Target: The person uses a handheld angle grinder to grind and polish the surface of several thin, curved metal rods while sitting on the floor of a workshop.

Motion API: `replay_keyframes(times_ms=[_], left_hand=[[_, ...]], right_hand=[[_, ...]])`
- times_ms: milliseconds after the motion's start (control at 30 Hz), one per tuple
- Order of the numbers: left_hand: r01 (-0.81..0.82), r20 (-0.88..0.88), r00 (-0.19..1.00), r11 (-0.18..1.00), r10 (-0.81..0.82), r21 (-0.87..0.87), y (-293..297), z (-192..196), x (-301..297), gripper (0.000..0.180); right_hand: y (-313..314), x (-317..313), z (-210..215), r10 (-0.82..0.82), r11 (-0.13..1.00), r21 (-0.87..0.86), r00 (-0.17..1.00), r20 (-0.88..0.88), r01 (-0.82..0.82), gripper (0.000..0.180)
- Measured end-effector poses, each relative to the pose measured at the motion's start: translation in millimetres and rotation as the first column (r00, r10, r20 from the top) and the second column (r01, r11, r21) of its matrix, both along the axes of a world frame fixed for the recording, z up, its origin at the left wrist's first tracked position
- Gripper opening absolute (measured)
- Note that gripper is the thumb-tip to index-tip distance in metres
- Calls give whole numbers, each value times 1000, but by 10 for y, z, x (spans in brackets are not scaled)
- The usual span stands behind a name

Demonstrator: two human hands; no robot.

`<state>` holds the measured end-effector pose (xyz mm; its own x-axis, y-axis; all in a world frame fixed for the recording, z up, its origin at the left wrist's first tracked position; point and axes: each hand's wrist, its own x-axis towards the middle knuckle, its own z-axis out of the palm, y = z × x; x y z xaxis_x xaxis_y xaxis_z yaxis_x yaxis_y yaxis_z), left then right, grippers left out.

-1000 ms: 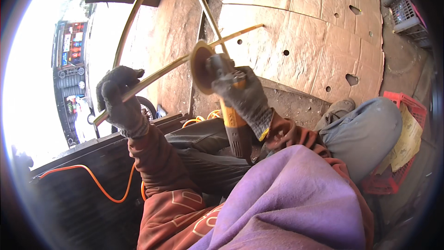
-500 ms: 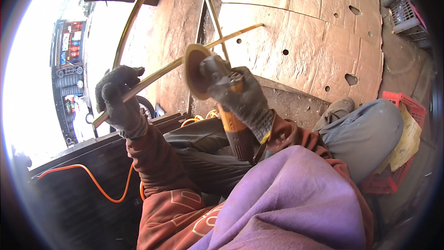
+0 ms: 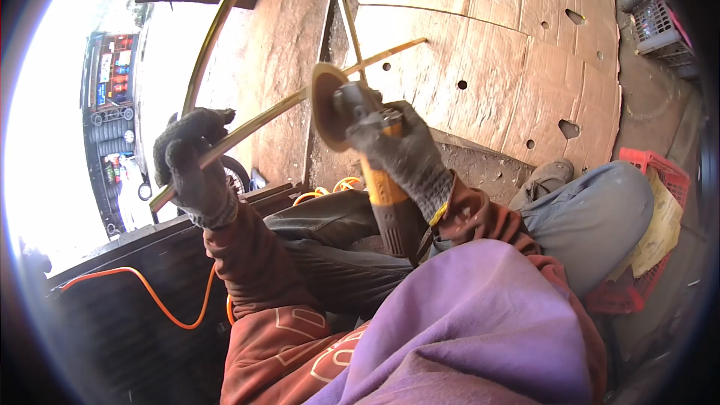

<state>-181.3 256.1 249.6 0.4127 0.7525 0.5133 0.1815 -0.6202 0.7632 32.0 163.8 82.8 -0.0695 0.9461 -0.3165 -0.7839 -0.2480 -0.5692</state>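
My left hand (image 3: 196,172), in a dark knit glove, is closed around a frame of shiny gold-coloured metal bars (image 3: 259,118) near its lower left end. One curved bar rises from that hand, and another straight bar crosses farther right. My right hand (image 3: 405,156), gloved too, wraps the front of a yellow and black angle grinder (image 3: 386,189), whose body hangs down toward my lap. The grinder's round brown disc (image 3: 327,109) stands on edge at the slanting bar and hides part of it. Whether disc and bar touch, I cannot tell.
Flattened cardboard (image 3: 495,52) with holes covers the ground ahead. A red plastic crate (image 3: 637,156) holding brown paper stands by my right knee. Grey crates (image 3: 664,26) sit at the far right. An orange cord (image 3: 161,307) loops at lower left beside a dark ledge (image 3: 135,255).
My right hand has moved the angle grinder slightly right and up along the slanting bar. My left hand and the metal frame have barely moved.
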Motion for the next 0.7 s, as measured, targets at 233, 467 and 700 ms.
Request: replay_keyframes(times_ms=[233, 467, 700], left_hand=[[9, -21, 1000, 1000, -8, 17, -49, 52, 76, 42], [27, -50, 998, 1000, -28, -12, 2, 115, 66, 42], [1, -46, 999, 1000, -1, -6, 7, 136, 137, 43]], right_hand=[[-11, 74, 96, 36, 999, -5, 997, 74, -36, 54], [-19, 33, -81, 34, 994, -110, 996, 88, -24, 52], [-91, -33, 72, -72, 997, 13, 997, 11, 72, 47]])
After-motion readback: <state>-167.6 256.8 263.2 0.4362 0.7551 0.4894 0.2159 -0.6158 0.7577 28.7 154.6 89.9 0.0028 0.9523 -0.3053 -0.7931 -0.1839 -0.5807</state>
